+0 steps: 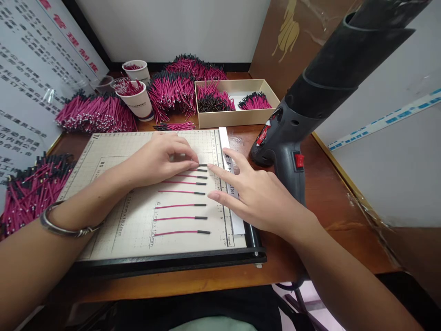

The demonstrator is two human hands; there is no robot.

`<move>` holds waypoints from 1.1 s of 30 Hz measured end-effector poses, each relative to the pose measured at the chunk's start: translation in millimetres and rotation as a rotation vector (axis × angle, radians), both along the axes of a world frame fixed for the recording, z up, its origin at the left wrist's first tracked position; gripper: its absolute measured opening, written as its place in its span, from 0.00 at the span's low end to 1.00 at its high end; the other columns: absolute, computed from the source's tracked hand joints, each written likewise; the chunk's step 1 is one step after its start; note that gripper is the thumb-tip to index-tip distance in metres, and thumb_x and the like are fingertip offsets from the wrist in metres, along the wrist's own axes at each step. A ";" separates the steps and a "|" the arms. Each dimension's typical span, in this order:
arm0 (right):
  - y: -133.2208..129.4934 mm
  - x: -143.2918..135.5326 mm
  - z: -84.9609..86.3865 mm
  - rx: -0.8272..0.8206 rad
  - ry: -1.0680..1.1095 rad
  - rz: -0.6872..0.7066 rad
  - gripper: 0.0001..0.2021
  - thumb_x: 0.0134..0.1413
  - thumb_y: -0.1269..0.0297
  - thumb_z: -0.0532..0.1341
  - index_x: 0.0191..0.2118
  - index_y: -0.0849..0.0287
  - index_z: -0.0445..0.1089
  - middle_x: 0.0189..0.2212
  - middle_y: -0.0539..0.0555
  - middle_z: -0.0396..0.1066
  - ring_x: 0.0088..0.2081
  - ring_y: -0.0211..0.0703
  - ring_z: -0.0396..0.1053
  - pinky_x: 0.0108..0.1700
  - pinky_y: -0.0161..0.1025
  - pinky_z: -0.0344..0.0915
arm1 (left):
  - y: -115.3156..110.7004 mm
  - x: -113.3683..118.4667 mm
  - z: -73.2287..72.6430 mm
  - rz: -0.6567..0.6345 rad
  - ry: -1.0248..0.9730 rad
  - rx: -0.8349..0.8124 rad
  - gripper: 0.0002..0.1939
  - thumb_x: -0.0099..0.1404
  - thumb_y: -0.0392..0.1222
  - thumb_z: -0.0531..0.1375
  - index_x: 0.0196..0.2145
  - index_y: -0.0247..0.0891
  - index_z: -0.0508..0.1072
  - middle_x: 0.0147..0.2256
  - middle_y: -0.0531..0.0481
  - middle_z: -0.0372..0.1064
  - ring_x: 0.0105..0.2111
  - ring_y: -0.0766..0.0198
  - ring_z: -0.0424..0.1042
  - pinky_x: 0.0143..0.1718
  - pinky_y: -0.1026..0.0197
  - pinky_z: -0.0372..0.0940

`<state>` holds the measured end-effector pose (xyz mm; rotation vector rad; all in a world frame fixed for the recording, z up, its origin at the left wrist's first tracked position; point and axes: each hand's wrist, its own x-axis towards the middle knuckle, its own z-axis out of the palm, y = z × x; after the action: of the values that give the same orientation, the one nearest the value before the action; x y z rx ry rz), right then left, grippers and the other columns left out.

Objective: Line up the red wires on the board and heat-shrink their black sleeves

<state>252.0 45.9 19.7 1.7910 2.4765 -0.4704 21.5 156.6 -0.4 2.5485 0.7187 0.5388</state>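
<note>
My left hand (163,157) is pinched over the farthest wire in a row on the paper cutter board (132,207). That wire's black sleeve (204,165) sticks out past my fingertips; the rest of it is under the hand. My right hand (257,193) has its fingers spread, with one fingertip at the tip of the same sleeve and another just right of the row. Several pink wires (177,205) lie roughly parallel nearer to me, each with a black sleeve on its right end. A metal bangle circles my left wrist.
A heat gun (292,124) stands nozzle-up right of the board. Behind lie a shallow cardboard box (237,119) with wire bundles, paper cups (139,108) of wires and a large wire pile (174,89). More wire heaps (36,184) sit left. White panels enclose the table.
</note>
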 end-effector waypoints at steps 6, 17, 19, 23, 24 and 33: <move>0.7 -0.9 0.0 0.006 -0.008 -0.001 0.33 0.69 0.34 0.43 0.73 0.38 0.58 0.78 0.58 0.40 0.52 0.59 0.78 0.49 0.62 0.77 | 0.8 -1.0 0.6 -0.007 0.012 -0.015 0.14 0.72 0.49 0.60 0.35 0.41 0.81 0.33 0.51 0.79 0.34 0.64 0.75 0.40 0.61 0.63; 0.2 -1.4 0.3 0.018 -0.010 0.001 0.34 0.69 0.33 0.43 0.73 0.38 0.58 0.78 0.58 0.40 0.53 0.59 0.79 0.50 0.61 0.78 | -1.0 -0.9 0.3 0.020 0.061 0.010 0.14 0.72 0.50 0.59 0.36 0.42 0.81 0.34 0.51 0.78 0.35 0.62 0.73 0.42 0.58 0.59; 0.3 -1.4 0.5 0.017 -0.013 0.001 0.34 0.69 0.33 0.43 0.73 0.39 0.57 0.78 0.59 0.40 0.52 0.59 0.79 0.50 0.61 0.78 | -0.8 -1.0 1.3 0.019 0.069 0.005 0.14 0.72 0.50 0.59 0.36 0.42 0.81 0.34 0.51 0.78 0.35 0.62 0.73 0.42 0.58 0.60; 0.8 -1.8 0.2 0.012 -0.018 -0.002 0.34 0.70 0.34 0.43 0.73 0.39 0.57 0.78 0.59 0.41 0.52 0.59 0.79 0.49 0.61 0.78 | -0.4 -0.9 3.4 0.013 0.102 -0.012 0.15 0.73 0.51 0.58 0.37 0.42 0.81 0.35 0.50 0.78 0.36 0.61 0.73 0.42 0.58 0.61; 0.9 -1.8 -0.2 0.011 -0.018 -0.002 0.34 0.70 0.34 0.43 0.73 0.39 0.57 0.78 0.59 0.40 0.52 0.59 0.79 0.49 0.61 0.78 | -0.6 -0.8 3.9 0.012 0.105 -0.013 0.15 0.73 0.51 0.58 0.38 0.41 0.81 0.35 0.50 0.78 0.36 0.61 0.73 0.42 0.58 0.61; -1.9 5.2 2.3 0.018 0.005 -0.002 0.33 0.71 0.36 0.44 0.74 0.41 0.56 0.78 0.56 0.41 0.54 0.58 0.78 0.52 0.62 0.76 | -2.6 -0.8 3.7 0.103 0.024 0.021 0.16 0.71 0.51 0.59 0.33 0.40 0.80 0.32 0.51 0.78 0.34 0.62 0.73 0.41 0.59 0.62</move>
<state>257.2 44.0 22.0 1.8017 2.4898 -0.4553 20.8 154.0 3.3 2.5520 0.8614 0.5522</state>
